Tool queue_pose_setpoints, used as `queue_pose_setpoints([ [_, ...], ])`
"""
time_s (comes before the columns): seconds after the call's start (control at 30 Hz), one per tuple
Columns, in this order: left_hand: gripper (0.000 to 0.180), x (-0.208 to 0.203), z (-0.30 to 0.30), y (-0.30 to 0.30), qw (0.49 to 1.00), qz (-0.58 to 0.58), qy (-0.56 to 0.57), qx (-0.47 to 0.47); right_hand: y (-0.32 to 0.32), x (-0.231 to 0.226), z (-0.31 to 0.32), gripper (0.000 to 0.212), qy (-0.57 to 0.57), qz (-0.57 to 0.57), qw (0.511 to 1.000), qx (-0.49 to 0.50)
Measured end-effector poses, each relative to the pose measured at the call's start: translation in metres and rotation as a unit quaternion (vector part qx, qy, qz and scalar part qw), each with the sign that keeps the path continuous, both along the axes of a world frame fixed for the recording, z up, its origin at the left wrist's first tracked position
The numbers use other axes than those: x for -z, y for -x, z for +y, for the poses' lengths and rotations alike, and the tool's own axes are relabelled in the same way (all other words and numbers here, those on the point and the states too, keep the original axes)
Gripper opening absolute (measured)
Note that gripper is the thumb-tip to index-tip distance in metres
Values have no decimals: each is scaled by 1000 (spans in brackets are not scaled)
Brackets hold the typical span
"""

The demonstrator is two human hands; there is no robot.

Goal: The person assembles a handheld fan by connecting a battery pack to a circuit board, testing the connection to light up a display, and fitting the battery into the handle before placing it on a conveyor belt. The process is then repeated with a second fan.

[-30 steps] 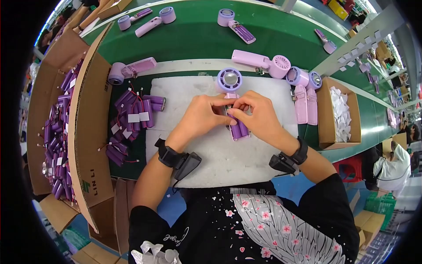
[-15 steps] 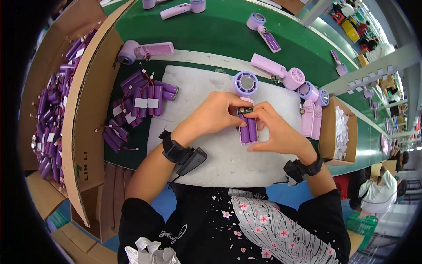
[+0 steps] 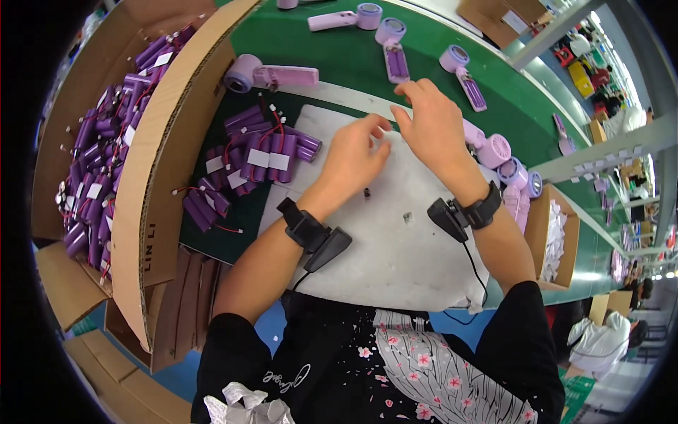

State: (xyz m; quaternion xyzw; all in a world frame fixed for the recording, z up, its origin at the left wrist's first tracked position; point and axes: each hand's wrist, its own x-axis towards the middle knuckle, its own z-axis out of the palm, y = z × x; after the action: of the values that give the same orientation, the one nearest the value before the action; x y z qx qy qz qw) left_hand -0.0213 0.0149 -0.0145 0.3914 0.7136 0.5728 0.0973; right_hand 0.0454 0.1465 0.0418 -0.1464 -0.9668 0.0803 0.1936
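Note:
My left hand [image 3: 357, 155] hovers over the white foam mat [image 3: 381, 247] with its fingers loosely curved and apart, holding nothing. Farther out, my right hand [image 3: 436, 131] reaches past the mat's far edge, empty, fingers outstretched. Just beyond its fingertips a lilac handheld fan [image 3: 393, 53] rests on the green belt, its handle uncovered and purple battery cells showing inside. Left of the mat lies a pile of purple battery packs [image 3: 265, 152] with red leads and white labels. To the right of my right hand, pink and lilac fans [image 3: 493, 150] are partly hidden by its wrist.
A large carton [image 3: 183, 141] of battery packs [image 3: 106, 162] stands at left. On the right, a smaller carton [image 3: 561, 240] contains white slips. More fans lie along the green belt [image 3: 275, 39], one open fan [image 3: 464, 79] among them. A small dark bit [image 3: 367, 193] marks the mat.
The open fan with battery cells has gone from between my hands on the mat to the green belt. Both hands have let go; the right has moved farther away. The view has shifted.

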Motion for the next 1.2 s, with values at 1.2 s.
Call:
queue_pose_setpoints([
  [1.2,32,20,11,-26,951,40,79,295,-82,-65,-35,23,359,-204,904,-113],
])
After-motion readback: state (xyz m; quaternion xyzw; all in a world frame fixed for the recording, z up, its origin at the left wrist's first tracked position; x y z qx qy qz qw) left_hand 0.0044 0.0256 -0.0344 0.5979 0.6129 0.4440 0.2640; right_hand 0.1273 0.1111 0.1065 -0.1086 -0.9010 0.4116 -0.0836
